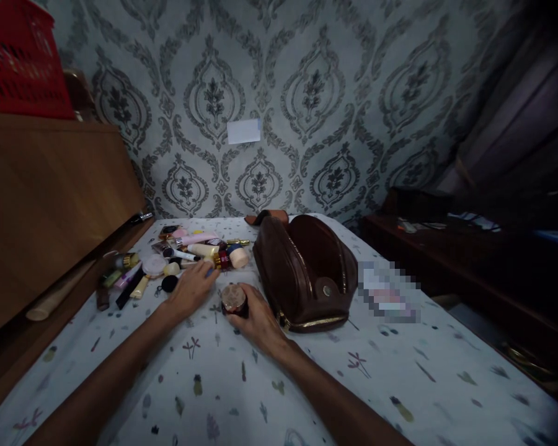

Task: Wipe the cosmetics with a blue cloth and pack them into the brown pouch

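Observation:
My right hand (255, 316) is wrapped round a small round jar (234, 300) with a brownish lid, resting on the patterned sheet (270, 384). My left hand (193, 288) reaches into a pile of cosmetics (177, 260), its fingertips pinching a small blue-tipped item (209, 270) that I cannot make out well. A dark brown leather toiletry bag (307, 272) with a gold zip stands just right of my right hand, its top unzipped.
A wooden headboard or cabinet side (51, 210) runs along the left, with a red crate (21, 59) on top. A dark wooden side table (469, 260) with papers stands at the right. Patterned wallpaper is behind. A blurred flat item (388, 291) lies right of the bag.

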`<state>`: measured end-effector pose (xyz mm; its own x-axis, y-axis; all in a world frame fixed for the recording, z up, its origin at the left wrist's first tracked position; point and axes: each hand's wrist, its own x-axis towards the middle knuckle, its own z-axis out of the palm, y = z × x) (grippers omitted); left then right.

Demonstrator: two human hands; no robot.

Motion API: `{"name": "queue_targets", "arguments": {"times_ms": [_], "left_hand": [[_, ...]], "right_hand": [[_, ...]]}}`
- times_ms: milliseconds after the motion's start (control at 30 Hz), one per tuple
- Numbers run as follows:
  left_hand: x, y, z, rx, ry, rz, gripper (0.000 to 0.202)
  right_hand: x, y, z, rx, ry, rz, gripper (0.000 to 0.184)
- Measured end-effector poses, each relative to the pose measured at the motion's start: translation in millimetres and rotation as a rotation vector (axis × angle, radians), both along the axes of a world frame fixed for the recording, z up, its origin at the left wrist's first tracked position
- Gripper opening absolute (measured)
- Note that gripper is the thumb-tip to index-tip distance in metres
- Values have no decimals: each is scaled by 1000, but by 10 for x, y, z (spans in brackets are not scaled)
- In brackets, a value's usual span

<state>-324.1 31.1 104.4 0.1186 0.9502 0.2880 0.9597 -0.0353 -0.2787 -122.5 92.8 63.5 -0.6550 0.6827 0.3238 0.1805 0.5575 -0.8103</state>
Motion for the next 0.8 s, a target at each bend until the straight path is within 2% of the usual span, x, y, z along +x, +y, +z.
{"name": "queue_targets", "arguments": {"times_ms": [100, 200, 367, 467, 600, 800], "left_hand": [[-254, -320, -24, 63, 17, 88, 29], [-550, -521, -110, 107, 40, 138, 29], [-896, -547, -223, 82, 87, 88, 40], [-949, -475, -202, 103, 101, 90, 39], [-894, -401, -180, 87, 96, 97, 33], [-804, -382, -267, 127, 76, 49, 39]], "right_hand": [[2, 3, -9, -6, -4, 1, 57], [0, 10, -25, -8, -14, 1, 60], [4, 19, -55, -10, -12, 4, 59], [4, 21, -62, -11, -8, 1, 61], [-1, 18, -50, -19, -27, -5, 62], [3, 12, -32, -12, -30, -7, 63]]}}
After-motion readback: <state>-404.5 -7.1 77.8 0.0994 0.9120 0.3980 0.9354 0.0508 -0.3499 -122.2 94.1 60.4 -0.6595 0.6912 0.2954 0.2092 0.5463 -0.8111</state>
